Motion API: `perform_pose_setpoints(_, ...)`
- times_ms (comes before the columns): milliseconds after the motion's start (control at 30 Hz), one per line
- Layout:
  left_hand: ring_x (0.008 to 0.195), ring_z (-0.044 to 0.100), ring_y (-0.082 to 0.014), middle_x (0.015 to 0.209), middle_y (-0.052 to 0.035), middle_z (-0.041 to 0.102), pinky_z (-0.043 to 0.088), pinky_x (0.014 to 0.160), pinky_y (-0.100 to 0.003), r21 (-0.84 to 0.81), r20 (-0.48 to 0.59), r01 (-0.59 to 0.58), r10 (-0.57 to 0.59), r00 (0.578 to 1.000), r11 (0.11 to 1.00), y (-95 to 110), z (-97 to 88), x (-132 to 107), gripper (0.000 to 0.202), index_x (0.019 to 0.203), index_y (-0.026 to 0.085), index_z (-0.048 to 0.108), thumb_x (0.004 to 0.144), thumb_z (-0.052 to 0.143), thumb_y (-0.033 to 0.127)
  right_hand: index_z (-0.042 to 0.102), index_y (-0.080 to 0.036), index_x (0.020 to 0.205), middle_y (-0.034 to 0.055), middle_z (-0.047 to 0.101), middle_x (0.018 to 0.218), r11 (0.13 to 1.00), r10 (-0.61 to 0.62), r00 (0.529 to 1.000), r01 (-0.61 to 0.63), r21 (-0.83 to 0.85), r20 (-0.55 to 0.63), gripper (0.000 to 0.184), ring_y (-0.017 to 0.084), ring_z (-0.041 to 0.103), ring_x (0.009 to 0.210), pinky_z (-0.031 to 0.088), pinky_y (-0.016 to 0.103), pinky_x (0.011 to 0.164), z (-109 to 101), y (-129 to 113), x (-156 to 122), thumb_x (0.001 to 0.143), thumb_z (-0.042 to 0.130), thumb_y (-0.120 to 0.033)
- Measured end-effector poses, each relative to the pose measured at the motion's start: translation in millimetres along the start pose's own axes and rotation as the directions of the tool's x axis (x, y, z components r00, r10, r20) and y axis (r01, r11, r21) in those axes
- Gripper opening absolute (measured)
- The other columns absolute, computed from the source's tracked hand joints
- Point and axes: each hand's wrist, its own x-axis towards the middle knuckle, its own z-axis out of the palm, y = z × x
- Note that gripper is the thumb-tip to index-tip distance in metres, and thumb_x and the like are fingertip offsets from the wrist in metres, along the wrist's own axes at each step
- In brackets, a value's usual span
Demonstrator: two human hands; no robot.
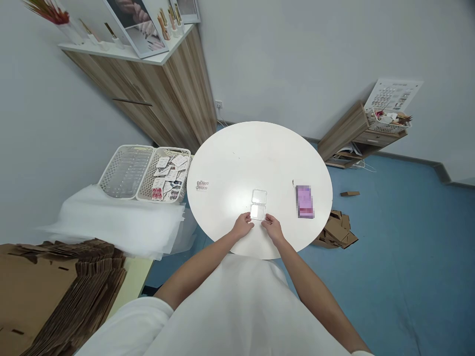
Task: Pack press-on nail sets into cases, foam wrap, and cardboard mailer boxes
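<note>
A small clear plastic case [258, 211] lies opened out on the white round table [256, 153], its lid folded away from me. My left hand [243, 225] grips the case's near left corner between thumb and fingers. At the near right corner, my right hand [273, 228] has its fingers closed on the edge in the same way. Nothing that I can make out lies inside the case. Left of it on the table is a small clear sheet with pinkish nail-like pieces [202, 185]. To the right lies a purple rectangular item [305, 201], its details pixelated.
Left of the table, white perforated baskets [139, 193] hold clear cases and cards with small pieces. White foam sheets [122, 220] and stacked flat cardboard boxes [85, 282] lie nearer me. Cardboard pieces [337, 230] are on the floor at right. A wooden cabinet [148, 94] stands behind.
</note>
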Motion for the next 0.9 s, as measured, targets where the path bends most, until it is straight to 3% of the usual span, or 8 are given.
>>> perform_pose_setpoints(533, 0.109, 0.047, -0.0197, 0.119, -0.0127, 0.047, 0.036, 0.092, -0.031, -0.042, -0.09, -0.007, 0.003, 0.996, 0.999, -3.8, 1.8, -5.9, 0.056, 0.116, 0.015, 0.043, 0.063, 0.061, 0.007, 0.048, -0.017, 0.113, 0.0099, 0.056, 0.108, 0.999, -0.024, 0.998, 0.026, -0.034, 0.05, 0.051, 0.019, 0.056, 0.096, 0.045, 0.032, 0.081, -2.6, 6.8, 1.8, 0.063, 0.052, -0.027)
perform_pose_setpoints(667, 0.109, 0.047, -0.0183, 0.118, -0.0114, 0.048, 0.036, 0.093, -0.031, -0.003, -0.146, -0.036, 0.035, 0.989, 0.999, -13.8, -0.6, -12.2, 0.054, 0.114, 0.015, 0.045, 0.063, 0.06, 0.007, 0.042, -0.018, 0.116, 0.0117, 0.05, 0.111, 0.991, -0.078, 0.997, 0.076, -0.112, -0.022, 0.052, 0.018, 0.055, 0.091, 0.045, 0.032, 0.078, -2.3, 9.6, -4.5, 0.066, 0.05, -0.029)
perform_pose_setpoints(767, 0.106, 0.048, -0.0173, 0.115, -0.0094, 0.049, 0.038, 0.091, -0.031, 0.073, -0.203, -0.061, 0.075, 0.976, 0.995, -18.5, -14.4, -21.1, 0.048, 0.112, 0.016, 0.047, 0.065, 0.058, 0.009, 0.042, -0.019, 0.112, 0.0102, 0.05, 0.107, 0.97, -0.184, 0.98, 0.169, -0.174, -0.071, 0.043, 0.016, 0.053, 0.08, 0.046, 0.032, 0.075, 3.4, 6.1, -11.5, 0.07, 0.045, -0.029)
perform_pose_setpoints(900, 0.1, 0.05, -0.0175, 0.111, -0.0075, 0.051, 0.043, 0.083, -0.03, 0.215, -0.296, -0.085, 0.148, 0.944, 0.973, -13.7, -60.2, -27.8, 0.037, 0.106, 0.018, 0.051, 0.069, 0.055, 0.014, 0.047, -0.021, 0.101, 0.0058, 0.054, 0.09, 0.946, -0.268, 0.959, 0.28, -0.164, 0.092, 0.03, 0.014, 0.05, 0.065, 0.045, 0.03, 0.066, 22.9, -7.9, -17.7, 0.074, 0.042, -0.031)
